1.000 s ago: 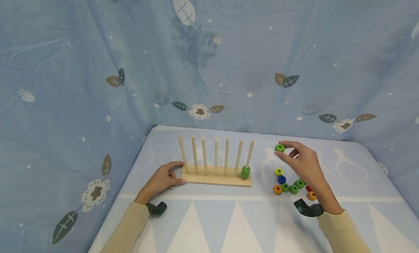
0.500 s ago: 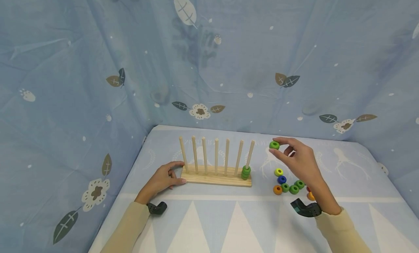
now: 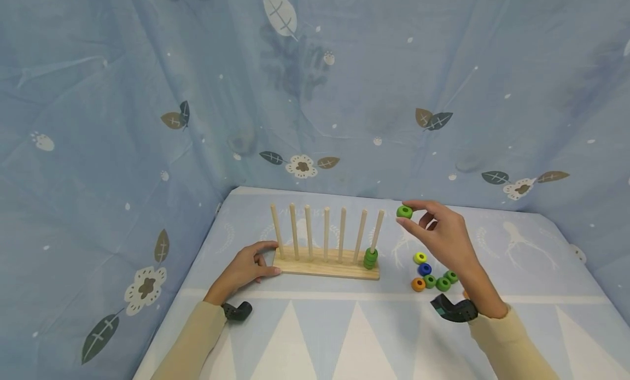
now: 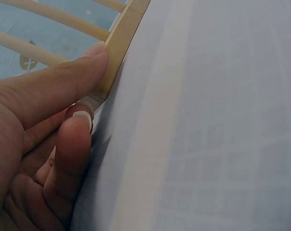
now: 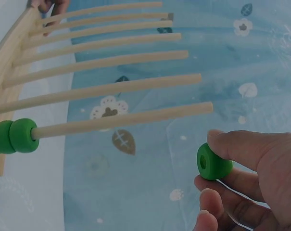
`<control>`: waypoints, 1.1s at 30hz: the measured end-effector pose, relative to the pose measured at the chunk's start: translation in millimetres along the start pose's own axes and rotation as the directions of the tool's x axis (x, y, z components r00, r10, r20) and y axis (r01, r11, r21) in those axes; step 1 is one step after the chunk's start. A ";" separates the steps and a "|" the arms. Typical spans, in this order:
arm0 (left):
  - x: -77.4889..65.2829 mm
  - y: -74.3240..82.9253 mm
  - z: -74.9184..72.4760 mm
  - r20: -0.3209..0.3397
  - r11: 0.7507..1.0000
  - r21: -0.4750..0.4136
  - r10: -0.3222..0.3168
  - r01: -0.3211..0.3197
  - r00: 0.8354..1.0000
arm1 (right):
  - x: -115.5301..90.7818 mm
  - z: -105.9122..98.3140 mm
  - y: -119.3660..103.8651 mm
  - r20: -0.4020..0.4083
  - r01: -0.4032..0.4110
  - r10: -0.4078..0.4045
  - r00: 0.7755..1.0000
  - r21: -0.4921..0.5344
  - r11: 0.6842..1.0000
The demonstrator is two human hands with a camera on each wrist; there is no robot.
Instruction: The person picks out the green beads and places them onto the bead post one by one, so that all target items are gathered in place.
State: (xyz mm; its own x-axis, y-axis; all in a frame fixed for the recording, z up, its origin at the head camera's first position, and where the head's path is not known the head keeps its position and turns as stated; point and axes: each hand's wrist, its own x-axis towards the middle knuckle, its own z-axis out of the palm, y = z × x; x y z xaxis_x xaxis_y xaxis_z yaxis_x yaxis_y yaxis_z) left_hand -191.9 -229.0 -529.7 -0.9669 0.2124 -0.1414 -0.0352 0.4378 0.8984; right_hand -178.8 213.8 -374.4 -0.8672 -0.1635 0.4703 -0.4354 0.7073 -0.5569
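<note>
The right hand holds a small, rounded green bead with a hole through it, pinched between the thumb and a finger, while the other fingers curl in loosely behind. The bead is in the air, near the upper end of a slim, pale wooden peg but apart from it; the right wrist view shows a gap between the peg's tip and the bead. That peg is the rightmost of seven, which stand in a row on a flat, rectangular, pale wooden base. Three green beads, stacked and touching, sit around its foot as a green stack.

The left hand grips the left end of the base, its fingers pressed to the wood, the thumb at the near corner and the index finger at the far one.

On the bench, covered in a pale blue and white print, loose beads lie to the right of the base: a yellow bead, a dark blue bead, an orange bead, three green ones grouped beside it, and a second orange bead mostly hidden by the right wrist. Behind hangs a blue cloth printed with leaves and white flowers.
</note>
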 end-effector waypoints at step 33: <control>0.1 -0.7 -2.6 0.028 1.000 -0.007 0.002 -0.002 1.000 | 12.8 10.9 -30.7 -0.018 0.079 -0.078 0.997 0.079 0.994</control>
State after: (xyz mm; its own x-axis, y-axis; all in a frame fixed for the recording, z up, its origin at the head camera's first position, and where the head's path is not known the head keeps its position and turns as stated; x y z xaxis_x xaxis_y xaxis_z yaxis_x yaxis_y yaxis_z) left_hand -192.6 -231.6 -529.3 -0.9595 0.2377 -0.1515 -0.0355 0.4313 0.9015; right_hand -179.2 182.5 -358.8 -0.8260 -0.2059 0.5247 -0.5205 0.6357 -0.5700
